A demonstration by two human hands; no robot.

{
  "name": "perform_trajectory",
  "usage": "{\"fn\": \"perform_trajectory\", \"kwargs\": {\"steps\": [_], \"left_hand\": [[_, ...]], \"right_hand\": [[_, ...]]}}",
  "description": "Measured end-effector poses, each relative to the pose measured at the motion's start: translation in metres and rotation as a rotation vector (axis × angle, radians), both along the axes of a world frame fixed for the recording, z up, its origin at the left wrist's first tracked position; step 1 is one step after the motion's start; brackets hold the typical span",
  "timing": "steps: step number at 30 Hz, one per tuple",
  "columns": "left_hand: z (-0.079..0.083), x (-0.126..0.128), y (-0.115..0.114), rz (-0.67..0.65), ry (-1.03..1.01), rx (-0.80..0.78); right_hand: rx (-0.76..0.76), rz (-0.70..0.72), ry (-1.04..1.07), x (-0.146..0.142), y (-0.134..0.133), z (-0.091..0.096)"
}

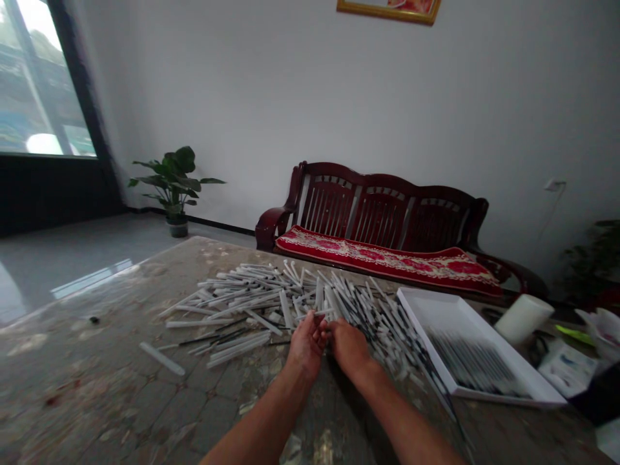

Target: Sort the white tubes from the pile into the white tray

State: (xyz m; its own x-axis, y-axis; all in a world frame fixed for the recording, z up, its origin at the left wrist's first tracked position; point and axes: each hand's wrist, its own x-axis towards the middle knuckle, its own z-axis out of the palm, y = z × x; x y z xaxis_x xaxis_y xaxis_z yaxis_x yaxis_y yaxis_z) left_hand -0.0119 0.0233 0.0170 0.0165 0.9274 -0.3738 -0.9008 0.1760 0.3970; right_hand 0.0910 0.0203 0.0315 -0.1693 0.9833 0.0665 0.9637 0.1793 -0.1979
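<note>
My left hand (309, 341) is closed at the near edge of a big pile, its fingers pinching a thin whitish tube (320, 312) that lies crosswise over the fingertips. Right beside it, my right hand (347, 343) has its fingers curled in. Whatever those fingers hold is hidden. The pile of slim sticks (242, 290) spreads out beyond both hands. Many of them look white or translucent, others dark, like thin rods in clear sleeves. A single white tube (163, 359) lies apart on the left.
A white open box (429, 302) at the right holds a row of dark-and-clear sticks (477, 361). Next to it are a white roll (524, 320) and a small white carton (568, 368). A patterned cloth covers the table (116, 400). Behind stands a dark red wooden bench (378, 206).
</note>
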Motion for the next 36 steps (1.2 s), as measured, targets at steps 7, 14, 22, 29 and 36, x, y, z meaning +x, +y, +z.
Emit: {"fn": "perform_trajectory", "kwargs": {"steps": [7, 14, 22, 29, 36], "left_hand": [[-0.002, 0.004, -0.001, -0.016, 0.113, 0.032], [-0.009, 0.008, -0.001, -0.006, 0.164, 0.041], [-0.008, 0.01, -0.002, -0.02, 0.209, 0.032], [-0.01, 0.013, -0.004, -0.045, 0.231, 0.046], [-0.008, 0.02, -0.007, -0.076, 0.268, 0.049]], "right_hand": [[0.002, -0.053, -0.075, -0.002, -0.001, 0.0], [-0.033, -0.031, -0.05, 0.005, -0.007, 0.004], [-0.01, 0.041, -0.03, 0.022, -0.021, 0.002], [0.094, -0.047, 0.264, 0.041, -0.023, -0.007], [0.11, -0.371, 1.528, 0.057, -0.024, -0.026]]}}
